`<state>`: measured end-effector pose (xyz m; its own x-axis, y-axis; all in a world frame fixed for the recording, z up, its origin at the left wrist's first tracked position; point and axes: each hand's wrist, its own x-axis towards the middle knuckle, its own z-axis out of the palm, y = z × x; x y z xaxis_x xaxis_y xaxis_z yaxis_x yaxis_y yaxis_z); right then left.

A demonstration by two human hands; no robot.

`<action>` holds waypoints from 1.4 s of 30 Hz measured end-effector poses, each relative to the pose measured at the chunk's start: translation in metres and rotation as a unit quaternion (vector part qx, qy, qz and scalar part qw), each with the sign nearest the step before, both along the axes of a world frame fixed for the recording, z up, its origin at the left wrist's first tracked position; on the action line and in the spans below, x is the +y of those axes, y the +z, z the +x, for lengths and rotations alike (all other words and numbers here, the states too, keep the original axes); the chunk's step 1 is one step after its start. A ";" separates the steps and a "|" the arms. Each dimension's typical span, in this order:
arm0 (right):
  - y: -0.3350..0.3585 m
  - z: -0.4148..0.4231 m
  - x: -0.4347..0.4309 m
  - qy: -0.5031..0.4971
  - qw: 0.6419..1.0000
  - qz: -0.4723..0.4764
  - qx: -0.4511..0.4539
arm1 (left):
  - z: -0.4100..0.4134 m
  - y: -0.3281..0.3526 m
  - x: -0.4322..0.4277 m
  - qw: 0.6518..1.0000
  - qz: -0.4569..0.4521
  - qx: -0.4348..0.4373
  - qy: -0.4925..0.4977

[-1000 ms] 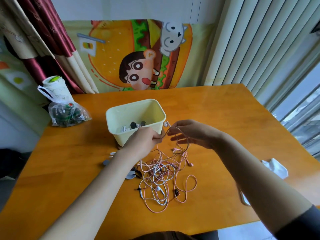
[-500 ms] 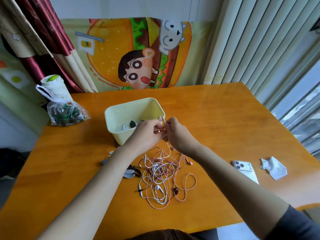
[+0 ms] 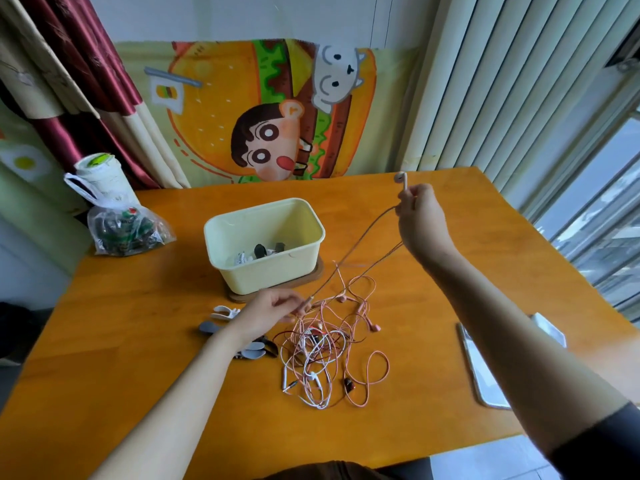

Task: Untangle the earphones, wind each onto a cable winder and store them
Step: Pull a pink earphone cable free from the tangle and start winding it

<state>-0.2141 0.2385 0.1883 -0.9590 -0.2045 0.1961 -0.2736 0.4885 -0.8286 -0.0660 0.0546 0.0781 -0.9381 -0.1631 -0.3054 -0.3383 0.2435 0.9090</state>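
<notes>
I saw the tangled earphones (image 3: 325, 351), pink and white cords looped together, lying on the bench just in front of the pale yellow box (image 3: 242, 275). One pink cord (image 3: 370, 228) ran up taut from the heap, with its white earbud (image 3: 400, 177) poking above the right hand (image 3: 420, 223). A few grey and white cable winders (image 3: 225, 311) lay just left of the heap.

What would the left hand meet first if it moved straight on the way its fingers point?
Most likely the upper pink loops of the earphone tangle, just right of the left hand; depth makes this uncertain.
</notes>
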 end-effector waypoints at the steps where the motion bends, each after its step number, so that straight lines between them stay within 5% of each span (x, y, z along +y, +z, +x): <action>1: -0.001 -0.003 0.002 -0.010 1.000 0.003 -0.003 | -0.002 0.012 0.002 1.000 0.007 0.021 0.021; 6: -0.005 -0.005 0.001 0.013 0.999 0.045 -0.008 | -0.018 0.095 0.022 0.979 0.051 0.182 0.079; 9: -0.010 -0.002 -0.004 0.063 0.986 0.152 -0.005 | -0.026 0.122 0.028 0.966 -0.036 0.246 0.068; 15: -0.012 0.009 -0.005 0.076 0.977 0.197 0.038 | -0.033 0.102 0.015 0.965 -0.210 0.142 0.073; 22: -0.025 0.019 0.002 0.141 0.931 0.335 -0.032 | -0.033 0.104 0.014 0.982 -0.144 0.120 0.003; 28: -0.003 0.036 -0.019 0.344 0.923 0.170 0.010 | -0.039 0.103 0.018 0.981 -0.102 0.158 -0.039; 42: 0.018 0.005 0.005 0.064 0.991 -0.119 -0.001 | -0.015 0.017 -0.013 0.994 -0.097 -0.026 -0.050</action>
